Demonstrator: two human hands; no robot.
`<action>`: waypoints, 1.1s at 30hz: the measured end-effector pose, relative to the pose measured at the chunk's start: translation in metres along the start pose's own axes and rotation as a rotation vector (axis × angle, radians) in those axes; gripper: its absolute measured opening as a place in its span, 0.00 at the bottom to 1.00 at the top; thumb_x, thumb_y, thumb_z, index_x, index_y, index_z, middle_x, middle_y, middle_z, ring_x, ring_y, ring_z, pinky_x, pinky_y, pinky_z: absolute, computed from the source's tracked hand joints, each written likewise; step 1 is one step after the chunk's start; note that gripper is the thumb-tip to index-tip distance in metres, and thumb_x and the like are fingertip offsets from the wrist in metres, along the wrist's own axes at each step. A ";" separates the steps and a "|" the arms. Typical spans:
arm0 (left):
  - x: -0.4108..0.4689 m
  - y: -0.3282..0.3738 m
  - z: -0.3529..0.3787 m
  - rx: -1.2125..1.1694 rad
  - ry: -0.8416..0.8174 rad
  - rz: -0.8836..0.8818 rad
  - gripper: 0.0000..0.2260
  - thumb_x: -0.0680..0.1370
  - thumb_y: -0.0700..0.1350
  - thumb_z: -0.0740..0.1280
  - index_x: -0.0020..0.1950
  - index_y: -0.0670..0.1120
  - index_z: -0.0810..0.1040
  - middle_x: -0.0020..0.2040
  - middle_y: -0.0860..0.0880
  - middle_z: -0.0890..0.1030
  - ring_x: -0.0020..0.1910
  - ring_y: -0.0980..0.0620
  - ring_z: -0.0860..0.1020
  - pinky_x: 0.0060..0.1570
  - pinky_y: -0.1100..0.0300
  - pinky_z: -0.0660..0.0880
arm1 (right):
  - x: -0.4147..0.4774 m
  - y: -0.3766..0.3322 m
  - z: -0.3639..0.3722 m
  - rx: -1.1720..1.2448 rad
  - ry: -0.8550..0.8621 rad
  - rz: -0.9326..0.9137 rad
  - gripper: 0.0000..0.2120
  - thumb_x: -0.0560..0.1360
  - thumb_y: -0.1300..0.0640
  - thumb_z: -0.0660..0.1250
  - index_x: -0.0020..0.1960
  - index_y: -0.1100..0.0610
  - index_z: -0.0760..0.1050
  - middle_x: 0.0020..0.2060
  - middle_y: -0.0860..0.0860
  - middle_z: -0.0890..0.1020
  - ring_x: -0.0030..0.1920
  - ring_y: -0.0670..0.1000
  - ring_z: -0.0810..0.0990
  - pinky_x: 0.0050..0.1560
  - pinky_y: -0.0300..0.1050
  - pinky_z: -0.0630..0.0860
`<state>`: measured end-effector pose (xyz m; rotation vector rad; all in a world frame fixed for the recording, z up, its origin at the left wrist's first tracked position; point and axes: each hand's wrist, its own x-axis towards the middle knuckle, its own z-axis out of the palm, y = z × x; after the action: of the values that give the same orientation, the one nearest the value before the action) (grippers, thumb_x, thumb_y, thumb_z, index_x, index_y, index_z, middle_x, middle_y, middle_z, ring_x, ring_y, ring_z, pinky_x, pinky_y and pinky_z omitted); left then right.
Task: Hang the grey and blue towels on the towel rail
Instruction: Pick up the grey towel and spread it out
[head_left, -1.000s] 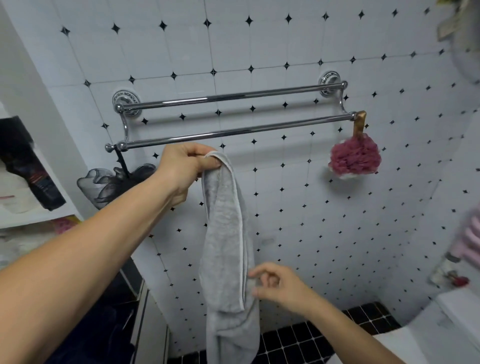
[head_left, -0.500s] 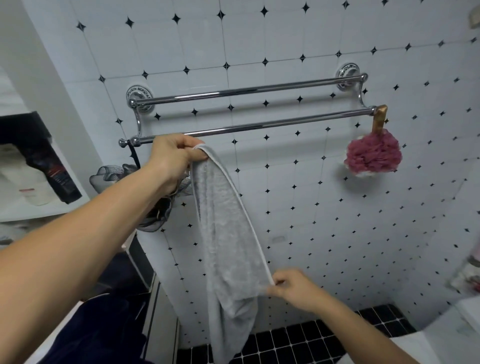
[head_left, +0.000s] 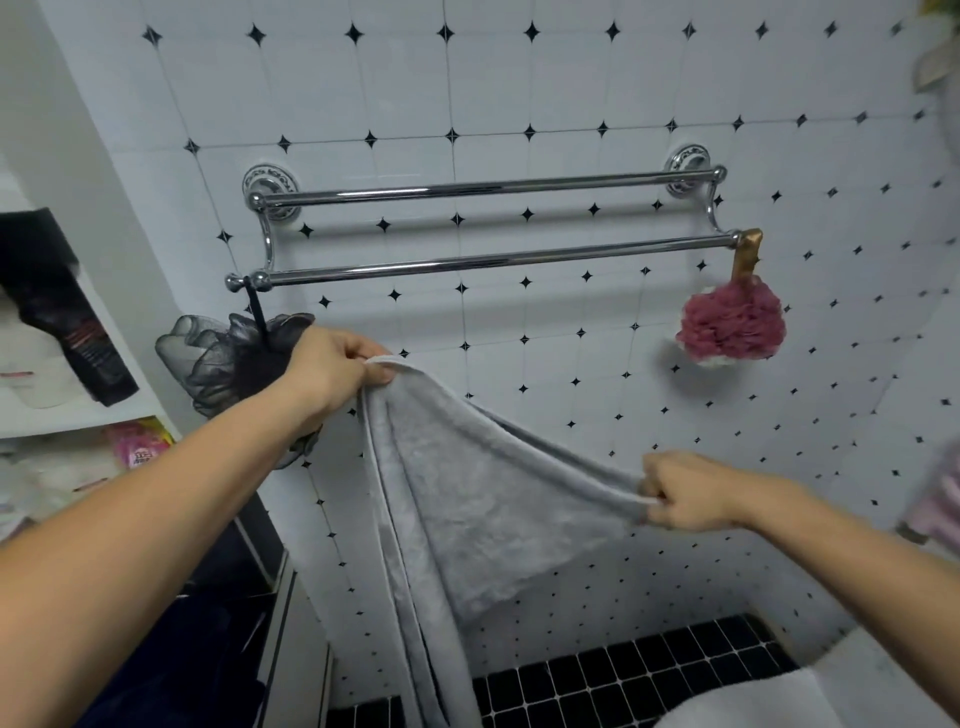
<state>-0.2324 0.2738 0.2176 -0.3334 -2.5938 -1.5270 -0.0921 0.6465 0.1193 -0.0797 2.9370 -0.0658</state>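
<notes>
With the left hand (head_left: 332, 371) and right hand (head_left: 685, 493) each pinching an edge of the grey towel (head_left: 467, 493) at centre frame below the towel rail (head_left: 493, 262), its long trailing end could slide off once draped unevenly.

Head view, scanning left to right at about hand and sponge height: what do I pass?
Black mesh sponge → left hand → grey towel stretched between the hands → right hand → pink sponge hanging from the right end of the towel rail.
</notes>
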 end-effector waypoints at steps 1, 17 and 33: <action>-0.001 0.000 0.002 0.016 -0.010 0.001 0.12 0.67 0.34 0.77 0.34 0.51 0.83 0.23 0.58 0.79 0.22 0.64 0.73 0.24 0.73 0.69 | 0.001 0.011 -0.011 -0.041 0.060 0.088 0.15 0.72 0.45 0.64 0.33 0.53 0.69 0.36 0.53 0.75 0.38 0.55 0.75 0.32 0.44 0.69; -0.025 -0.074 0.056 0.034 0.115 -0.236 0.11 0.73 0.32 0.69 0.33 0.45 0.80 0.35 0.44 0.79 0.36 0.50 0.73 0.38 0.56 0.71 | 0.005 -0.011 -0.043 0.265 0.493 0.225 0.19 0.70 0.48 0.74 0.26 0.59 0.76 0.20 0.52 0.69 0.27 0.52 0.70 0.29 0.45 0.63; -0.034 -0.091 0.052 -0.071 0.196 -0.269 0.06 0.75 0.38 0.71 0.39 0.45 0.82 0.36 0.45 0.79 0.37 0.48 0.76 0.45 0.50 0.79 | 0.002 0.001 -0.043 0.363 0.196 0.079 0.17 0.63 0.43 0.77 0.24 0.51 0.78 0.18 0.46 0.74 0.21 0.46 0.70 0.22 0.37 0.66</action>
<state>-0.2207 0.2717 0.1085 0.1597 -2.5135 -1.6402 -0.1023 0.6493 0.1608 0.1034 3.0613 -0.6234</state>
